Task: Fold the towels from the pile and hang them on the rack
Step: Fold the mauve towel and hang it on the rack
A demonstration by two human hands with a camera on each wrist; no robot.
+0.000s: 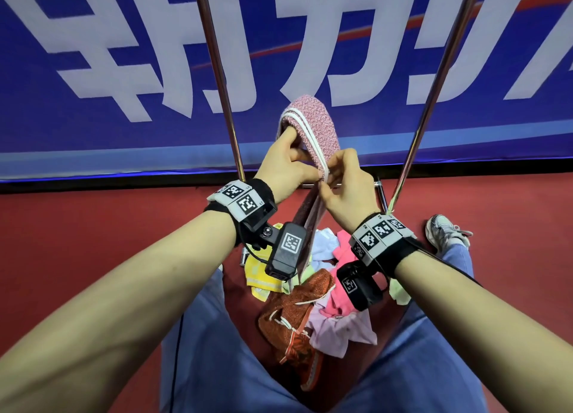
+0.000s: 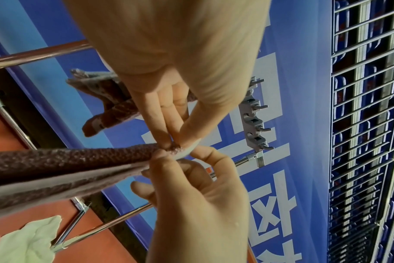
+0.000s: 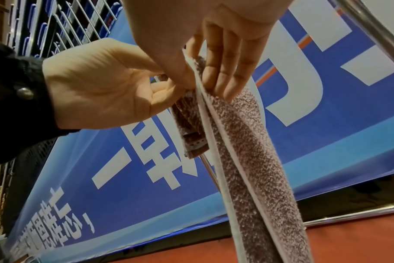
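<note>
Hands at work on a pink towel (image 1: 313, 124), folded into a narrow strip and held up between the two slanting metal poles of the rack (image 1: 217, 71), in front of a blue banner (image 1: 93, 56). Left hand (image 1: 285, 168) pinching the towel's white-trimmed edges between thumb and fingertips, other fingers tucked under the fold. Right hand (image 1: 347, 186) pinching the same edges just beside it, remaining fingers laid fairly straight along the cloth in the right wrist view. Edges brought together at one point, apparently to square up the layers before hanging. Top of the strip arched over in a loop, lower end dangling toward the floor; not clear whether that loop rests on a bar or only on the fingers. Towel judged folded but not yet hung.

Below, on the red floor (image 1: 77, 242) between the person's knees, near the rack's lower crossbar: pile of towels (image 1: 313, 291) waiting, unfolded and overlapping, with an orange one on top, yellow, pale blue, pink and lilac ones around it. No basket or bin in sight; pile lying loose. White shoe (image 1: 443, 230) near the rack's right foot.
</note>
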